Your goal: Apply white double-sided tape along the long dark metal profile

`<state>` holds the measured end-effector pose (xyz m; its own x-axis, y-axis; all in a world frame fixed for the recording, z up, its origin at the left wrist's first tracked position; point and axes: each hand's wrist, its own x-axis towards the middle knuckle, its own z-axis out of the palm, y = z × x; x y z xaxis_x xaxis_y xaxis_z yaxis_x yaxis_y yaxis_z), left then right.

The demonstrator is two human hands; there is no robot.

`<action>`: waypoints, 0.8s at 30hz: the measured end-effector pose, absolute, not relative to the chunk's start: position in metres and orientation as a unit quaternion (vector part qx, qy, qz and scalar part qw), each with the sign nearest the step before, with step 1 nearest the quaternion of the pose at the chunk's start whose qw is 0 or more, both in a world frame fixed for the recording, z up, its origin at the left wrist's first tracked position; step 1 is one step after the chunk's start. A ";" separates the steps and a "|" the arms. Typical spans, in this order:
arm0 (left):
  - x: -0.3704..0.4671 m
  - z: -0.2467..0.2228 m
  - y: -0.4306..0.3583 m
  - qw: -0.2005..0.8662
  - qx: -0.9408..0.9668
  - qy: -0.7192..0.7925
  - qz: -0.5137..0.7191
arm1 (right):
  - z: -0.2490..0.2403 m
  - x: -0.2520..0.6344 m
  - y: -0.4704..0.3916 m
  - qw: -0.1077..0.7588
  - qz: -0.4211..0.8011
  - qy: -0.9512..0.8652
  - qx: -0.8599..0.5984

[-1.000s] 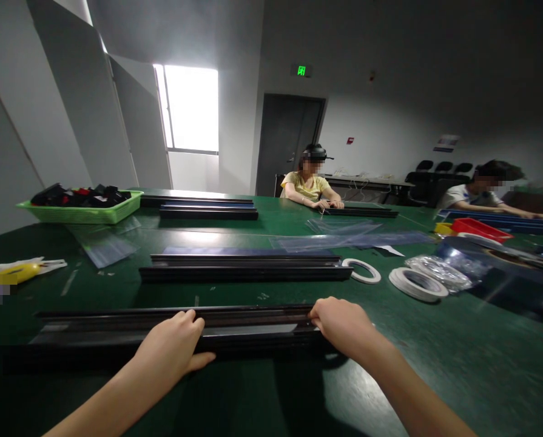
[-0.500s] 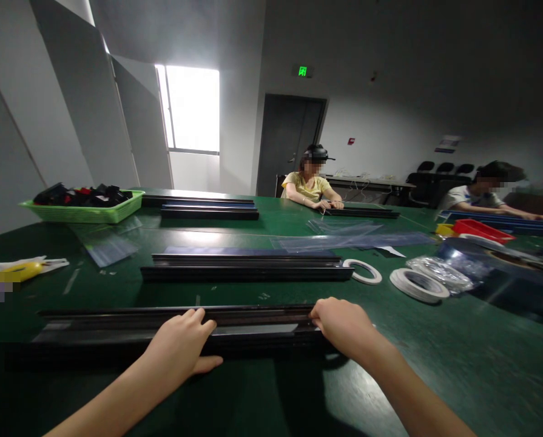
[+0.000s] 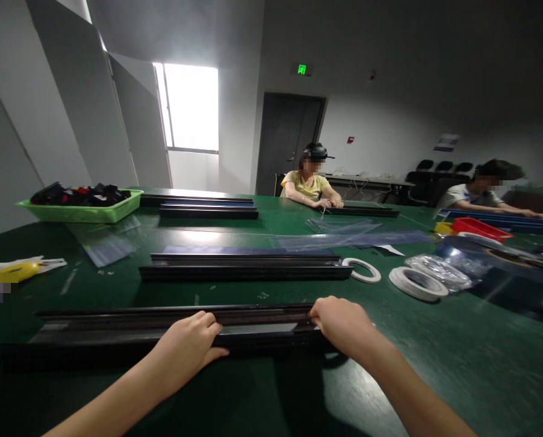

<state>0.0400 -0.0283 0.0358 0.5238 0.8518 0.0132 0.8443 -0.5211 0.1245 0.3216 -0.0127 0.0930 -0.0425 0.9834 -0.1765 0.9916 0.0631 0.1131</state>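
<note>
Near black channel: lies lengthwise across the green counter, close to the person, with both hands on it.
Pale strip: seen inside the channel between the hands; the left hand covers part of it.
Left hand: over the middle stretch of the channel, fingers bent into its trough, thumb spread out along the near side. Whether it grips or only presses, I cannot tell.
Right hand: at the channel's right end, fingers curled closed onto it; the thumb is hidden.
Step in hand: looks like pressing or smoothing inside the trough with the left hand while the right steadies the end; a judgement from the hand positions.
What the next move calls for: if the left hand slides, light, even pressure along the strip, with the right end held firm so the channel does not turn or creep.
Second black channel: beyond the first and apart from it, roughly parallel.
White tape ring: just beside the second channel's right end, with stacked white tape rolls to its right.
Clear plastic sheets: flat, farther back.
Green basket: back left, holding dark parts.
Yellow-handled tool: on the left.
</note>
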 end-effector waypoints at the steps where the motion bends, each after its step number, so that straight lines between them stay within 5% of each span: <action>1: 0.040 0.036 -0.029 0.054 0.870 0.489 0.036 | 0.093 0.322 -0.013 0.102 -0.020 0.721 0.685; 24: 0.033 0.041 -0.035 0.045 0.815 0.577 -0.015 | 0.094 0.324 -0.014 0.110 -0.014 0.716 0.690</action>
<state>0.0335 -0.0348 0.0407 0.3333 0.9397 -0.0763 0.9424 -0.3298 0.0552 0.3238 -0.0138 0.0940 -0.0245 0.9840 -0.1765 0.9903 0.0481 0.1306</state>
